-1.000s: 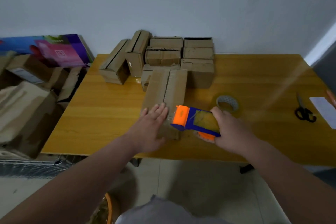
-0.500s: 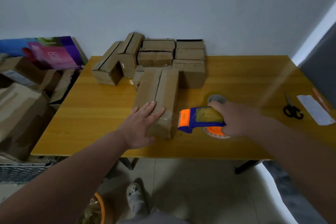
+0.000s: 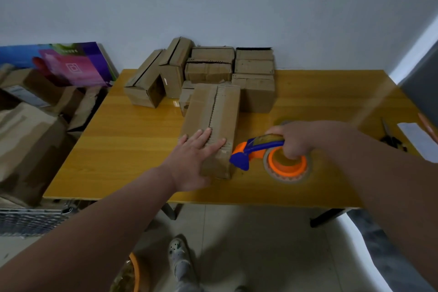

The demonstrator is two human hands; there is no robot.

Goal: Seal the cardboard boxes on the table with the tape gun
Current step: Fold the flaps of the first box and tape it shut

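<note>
A long cardboard box (image 3: pixel 220 106) lies lengthwise on the yellow wooden table (image 3: pixel 132 149), its two top flaps meeting in a jagged centre seam. My left hand (image 3: pixel 194 156) presses flat on the box's near end, fingers spread over the seam. My right hand (image 3: pixel 296 140) grips the blue and orange tape gun (image 3: pixel 258 152), which is tipped on its side just right of the box's near corner. Its blue nose almost touches the box and its orange tape roll faces me.
Several more cardboard boxes (image 3: pixel 213 66) are stacked at the table's back edge against the wall. Black scissors (image 3: pixel 391 137) and a white paper (image 3: pixel 417 137) lie at the far right. Piled cartons (image 3: pixel 28 144) and a wire basket (image 3: pixel 30 220) stand left of the table.
The tape gun has left the box's near end, swung right and tipped onto its side, so the tape roll now shows. My left hand stays pressed on the box.
</note>
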